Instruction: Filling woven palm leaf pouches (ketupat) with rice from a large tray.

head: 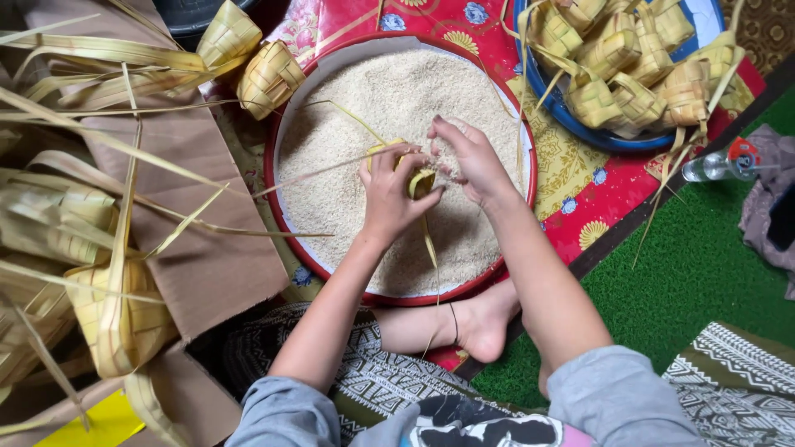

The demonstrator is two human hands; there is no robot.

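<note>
A round red-rimmed basin [273,194] full of white rice grains [389,99] lies in front of me. Over its middle, my left hand [391,192] grips a small woven palm-leaf pouch [421,181], its long leaf strips trailing left and down. My right hand [469,157] is cupped beside the pouch's opening, fingertips touching the rice and the pouch. My bare foot [484,319] rests at the basin's near rim.
A blue basin [571,116] at the upper right holds several woven pouches. More empty pouches [269,76] and loose leaf strips lie on brown cardboard [207,257] at the left. A clear bottle with a red cap [720,164] lies on green matting [696,273].
</note>
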